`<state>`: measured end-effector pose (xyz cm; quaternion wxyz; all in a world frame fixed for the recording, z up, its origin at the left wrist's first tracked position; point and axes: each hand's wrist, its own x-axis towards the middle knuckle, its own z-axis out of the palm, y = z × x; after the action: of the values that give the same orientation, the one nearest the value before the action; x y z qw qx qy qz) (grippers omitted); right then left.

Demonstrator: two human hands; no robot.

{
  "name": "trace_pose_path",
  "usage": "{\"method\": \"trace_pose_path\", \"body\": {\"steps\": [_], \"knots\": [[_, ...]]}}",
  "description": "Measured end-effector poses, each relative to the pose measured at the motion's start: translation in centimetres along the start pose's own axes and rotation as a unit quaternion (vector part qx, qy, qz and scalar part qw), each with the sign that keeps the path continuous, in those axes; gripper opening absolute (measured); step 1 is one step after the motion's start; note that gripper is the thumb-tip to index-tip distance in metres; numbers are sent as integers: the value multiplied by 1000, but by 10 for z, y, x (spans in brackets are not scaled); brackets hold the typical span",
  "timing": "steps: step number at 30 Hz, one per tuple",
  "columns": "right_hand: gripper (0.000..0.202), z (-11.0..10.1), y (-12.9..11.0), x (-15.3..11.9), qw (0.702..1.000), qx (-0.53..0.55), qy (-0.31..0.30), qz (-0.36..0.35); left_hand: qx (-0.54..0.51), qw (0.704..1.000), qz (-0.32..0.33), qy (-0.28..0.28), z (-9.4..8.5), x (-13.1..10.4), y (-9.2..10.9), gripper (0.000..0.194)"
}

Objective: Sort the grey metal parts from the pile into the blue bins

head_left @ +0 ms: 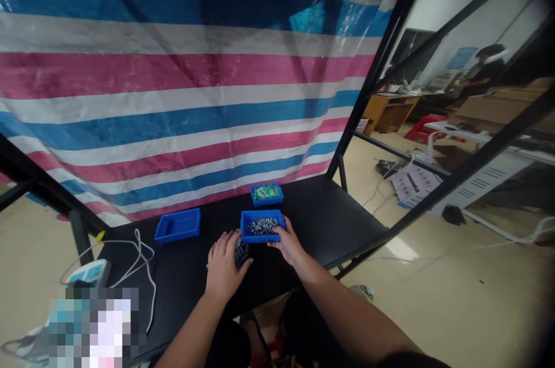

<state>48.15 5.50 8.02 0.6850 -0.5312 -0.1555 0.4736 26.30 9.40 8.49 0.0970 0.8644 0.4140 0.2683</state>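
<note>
My right hand [289, 244] grips the right edge of a blue plastic tray [244, 229], thumb over the rim. Inside lie many small shiny dark-and-silver parts [263, 226]; their exact kind is too small to tell. Just left of that tray, my left hand [225, 261] rests with its fingers stretched and its thumb apart. Under and beside its fingers are dark grey pieces [241, 253], partly hidden by the hand. Behind the held tray stands a smaller blue tray [267, 203] with green-and-white packets [266, 192] in it.
A blue tray [177, 226] with nothing visible inside stands at the back left of the black table [321, 212]. White cables [141, 252] and a power strip [93, 271] lie at the left. A striped sheet [195, 102] hangs behind; a black frame post [368, 90] rises at the right.
</note>
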Motion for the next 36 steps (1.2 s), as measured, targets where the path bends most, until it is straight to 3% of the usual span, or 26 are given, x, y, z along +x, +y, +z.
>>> {"method": "trace_pose_path", "body": {"steps": [3, 8, 15, 18, 22, 25, 28, 36], "knots": [[67, -18, 5, 3, 999, 0, 38, -17, 40, 999, -13, -30, 15, -20, -10, 81], [70, -34, 18, 10, 996, -20, 78, -28, 55, 996, -10, -72, 36, -36, -20, 81], [75, -38, 31, 13, 995, -33, 82, -45, 72, 995, -47, -42, 33, -26, -20, 73], [81, -36, 32, 11, 995, -44, 71, -57, 66, 993, -84, -51, 31, -23, -24, 80], [97, -35, 30, 9, 994, -65, 44, -82, 45, 993, -80, -68, 37, -24, -34, 85], [103, -39, 25, 11, 997, -68, 1, -37, 25, 995, -72, -67, 42, -26, -40, 89], [101, -42, 18, 11, 997, -67, -30, 1, 7, 995, -72, -64, 46, -28, -45, 95], [87, -23, 9, -12, 991, -78, -72, -83, -7, 996, -64, -61, 52, -31, -52, 104]]}}
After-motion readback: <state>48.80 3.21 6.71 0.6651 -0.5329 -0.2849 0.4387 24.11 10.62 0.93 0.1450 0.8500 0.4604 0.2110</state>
